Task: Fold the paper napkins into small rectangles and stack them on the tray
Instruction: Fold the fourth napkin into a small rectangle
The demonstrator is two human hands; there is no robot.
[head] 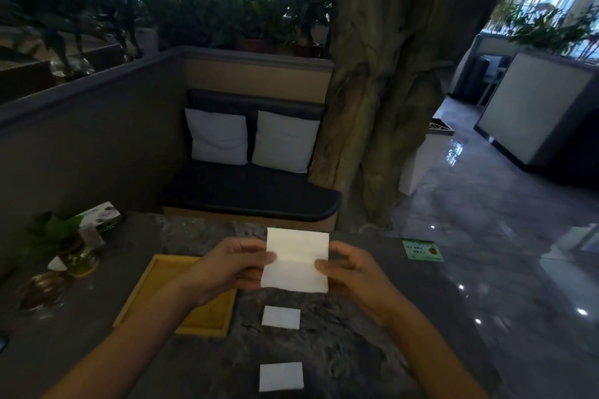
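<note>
A white paper napkin (296, 261) with a crease across its middle is held upright above the dark table. My left hand (227, 269) pinches its left edge and my right hand (351, 272) pinches its right edge. Two small folded napkin rectangles lie flat on the table below: one (281, 317) close under the hands, the other (281, 377) near the front edge. A yellow wooden tray (139, 291) sits to the left, partly hidden under my left forearm; no napkin shows in its visible part.
A tissue box (103, 216), a small potted plant in a glass jar (76, 256) and a round glass dish (40, 291) stand at the table's left. A green card (422, 250) lies at the right edge. A bench with two cushions faces the table.
</note>
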